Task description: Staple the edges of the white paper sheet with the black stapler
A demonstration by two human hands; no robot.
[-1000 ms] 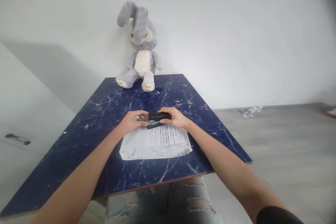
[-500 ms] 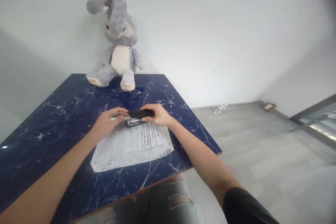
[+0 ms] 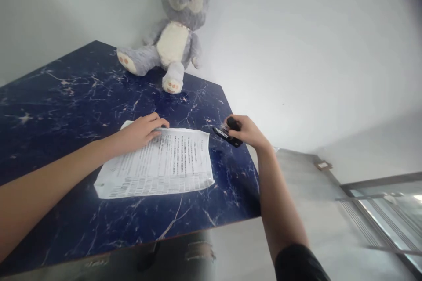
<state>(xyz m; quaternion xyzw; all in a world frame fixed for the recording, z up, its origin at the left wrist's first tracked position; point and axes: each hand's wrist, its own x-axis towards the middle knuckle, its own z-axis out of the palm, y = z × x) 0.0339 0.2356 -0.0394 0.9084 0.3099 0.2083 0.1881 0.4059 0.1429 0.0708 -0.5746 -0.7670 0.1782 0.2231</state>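
Right now, the slim black stapler with the shiny metal strip (image 3: 227, 137) sits clamped in your right hand's (image 3: 247, 131) fingers, by the table's right edge. Your left hand (image 3: 141, 134) pinches the far edge of the thin, creased white printed sheet (image 3: 165, 164), lying on the glossy blue, white-veined table (image 3: 66, 114). Behind, a fluffy grey, cream-bellied plush rabbit (image 3: 174, 41) slumps against the smooth pale wall (image 3: 280, 52).
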